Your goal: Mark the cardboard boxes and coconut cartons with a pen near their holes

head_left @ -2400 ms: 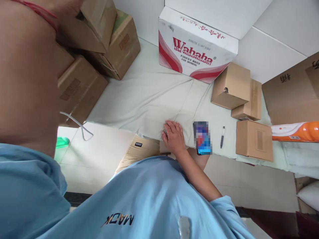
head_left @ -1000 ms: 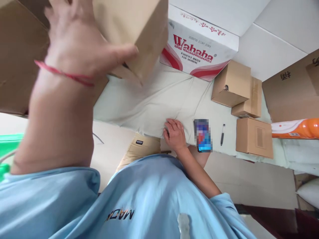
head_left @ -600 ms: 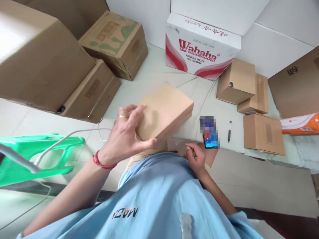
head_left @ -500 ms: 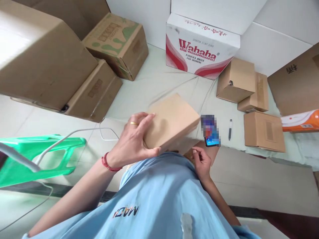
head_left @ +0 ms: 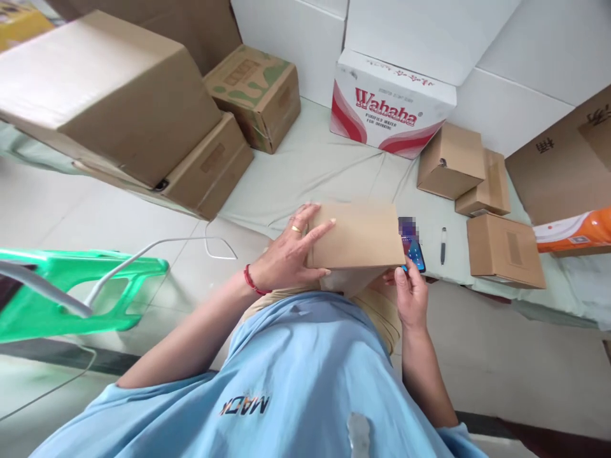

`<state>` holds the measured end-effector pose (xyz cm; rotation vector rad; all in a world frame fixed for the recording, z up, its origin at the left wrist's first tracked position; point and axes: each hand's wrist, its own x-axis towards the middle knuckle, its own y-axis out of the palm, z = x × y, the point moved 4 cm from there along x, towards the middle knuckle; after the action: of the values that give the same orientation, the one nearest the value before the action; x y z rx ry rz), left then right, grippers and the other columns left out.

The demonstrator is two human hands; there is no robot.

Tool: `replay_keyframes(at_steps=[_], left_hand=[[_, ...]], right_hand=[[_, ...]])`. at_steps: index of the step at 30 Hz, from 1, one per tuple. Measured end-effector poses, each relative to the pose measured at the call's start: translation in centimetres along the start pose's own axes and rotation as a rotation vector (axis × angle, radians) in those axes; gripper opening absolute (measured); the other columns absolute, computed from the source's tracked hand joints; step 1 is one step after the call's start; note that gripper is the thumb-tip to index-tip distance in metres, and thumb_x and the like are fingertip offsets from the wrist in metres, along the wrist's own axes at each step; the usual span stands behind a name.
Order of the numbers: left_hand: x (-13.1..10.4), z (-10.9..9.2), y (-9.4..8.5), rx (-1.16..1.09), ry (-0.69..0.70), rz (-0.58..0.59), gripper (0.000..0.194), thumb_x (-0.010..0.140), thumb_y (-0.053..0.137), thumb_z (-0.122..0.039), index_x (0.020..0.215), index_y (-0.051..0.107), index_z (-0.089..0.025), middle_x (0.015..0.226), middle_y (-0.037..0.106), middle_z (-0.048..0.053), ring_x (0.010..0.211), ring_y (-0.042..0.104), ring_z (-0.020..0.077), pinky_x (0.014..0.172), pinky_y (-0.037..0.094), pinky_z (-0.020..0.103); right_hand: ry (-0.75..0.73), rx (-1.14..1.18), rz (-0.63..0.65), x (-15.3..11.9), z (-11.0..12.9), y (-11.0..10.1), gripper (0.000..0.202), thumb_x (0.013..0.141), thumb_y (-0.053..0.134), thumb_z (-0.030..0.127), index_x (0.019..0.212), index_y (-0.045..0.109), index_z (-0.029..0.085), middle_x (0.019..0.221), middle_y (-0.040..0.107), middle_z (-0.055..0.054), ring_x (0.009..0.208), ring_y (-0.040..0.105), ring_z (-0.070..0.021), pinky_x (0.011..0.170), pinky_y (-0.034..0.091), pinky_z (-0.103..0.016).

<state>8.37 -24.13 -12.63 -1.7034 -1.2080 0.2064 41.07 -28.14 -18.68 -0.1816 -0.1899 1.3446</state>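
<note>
A plain brown cardboard box (head_left: 356, 235) is in front of my body, at the near edge of the cloth-covered surface. My left hand (head_left: 298, 251), with a ring and a red bracelet, grips its left end, fingers on top and thumb along the near side. At the lower right corner of the box is my right hand (head_left: 409, 289), closed, with its fingertips against the corner and partly hidden. Just beyond that hand lies a phone (head_left: 416, 253) with its screen lit, partly covered by the box and the fingers.
A pen (head_left: 443, 247) lies right of the phone, near a small carton (head_left: 506, 251) and stacked boxes (head_left: 451, 159). Behind stands a Wahaha water carton (head_left: 391, 114). Large cartons (head_left: 143, 108) fill the left. A green stool (head_left: 95, 318) and white cable (head_left: 157, 242) are at lower left.
The box has turned nearly square to my body and shifted right, its end now over part of the phone. My right hand has risen from my lap to the box's right corner.
</note>
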Motion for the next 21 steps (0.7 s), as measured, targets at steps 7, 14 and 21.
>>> replay_keyframes(at_steps=[7,14,21], left_hand=[[-7.4,2.3,2.9,-0.305,-0.464,-0.165,0.098,0.091,0.083,-0.064,0.169,0.041,-0.023,0.162,0.053,0.023,0.151,0.054,0.0408,0.123,0.051,0.063],[-7.9,0.8,5.9,-0.509,-0.353,-0.102,0.071,0.103,0.072,-0.045,0.168,0.047,-0.028,0.162,0.058,0.018,0.150,0.058,0.0341,0.120,0.056,0.053],[-4.5,-3.2,2.5,-0.455,0.069,-0.218,0.083,0.102,0.067,-0.026,0.176,0.033,-0.032,0.182,0.028,0.016,0.165,0.041,0.0355,0.129,0.049,0.052]], right_hand=[[0.018,0.038,-0.068,-0.6,-0.7,1.3,0.050,0.096,0.075,0.061,0.125,0.074,0.020,0.080,0.074,-0.001,0.069,0.072,-0.0194,0.065,0.062,-0.034],[0.132,0.278,-0.091,-1.8,-0.5,1.3,0.051,0.097,0.073,0.061,0.131,0.069,0.023,0.080,0.073,0.001,0.068,0.071,-0.0175,0.061,0.054,-0.029],[0.159,0.427,-0.136,-0.1,0.9,2.1,0.040,0.091,0.081,0.058,0.111,0.070,0.024,0.088,0.064,0.004,0.058,0.049,-0.0086,0.054,0.040,-0.025]])
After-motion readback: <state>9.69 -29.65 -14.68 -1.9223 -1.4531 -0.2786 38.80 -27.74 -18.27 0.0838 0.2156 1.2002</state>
